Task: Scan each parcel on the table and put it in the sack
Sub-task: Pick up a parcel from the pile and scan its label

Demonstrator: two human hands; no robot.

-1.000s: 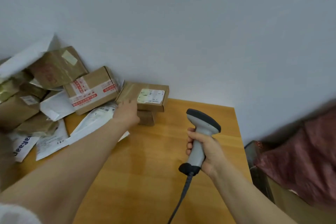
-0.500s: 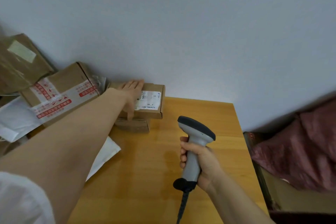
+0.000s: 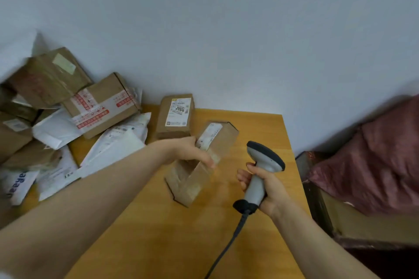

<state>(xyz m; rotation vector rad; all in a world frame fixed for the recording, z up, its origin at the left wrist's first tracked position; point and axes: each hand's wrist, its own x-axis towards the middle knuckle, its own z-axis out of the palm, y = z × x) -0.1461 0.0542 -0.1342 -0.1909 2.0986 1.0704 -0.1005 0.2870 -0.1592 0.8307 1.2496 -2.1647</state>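
- Room check first: the table has its right edge just past my right hand, and its far edge meets the wall beyond both hands. There's bare wood between my forearms and on the near side of both hands.
- The left hand has its fingers curled over the top of a long brown box. The box is tilted, with its low end on the wood and its white label side facing up-left. It sits between my two hands, close to the right one.
- The right hand is wrapped round the handle of the scanner, head up and pointing toward the box, not touching it.
- Versus half a second back, the left hand lay flat on that box, stacked against the wall. Now it's pulled off and nearer the scanner.
- A labelled box reading 2004 stands just beyond the left hand by the wall.
- The pile of cartons and white mailers crowds everything left of my left arm.
- The cable trails back under the right wrist.
- A red cloth lies off the table, right of the right hand.
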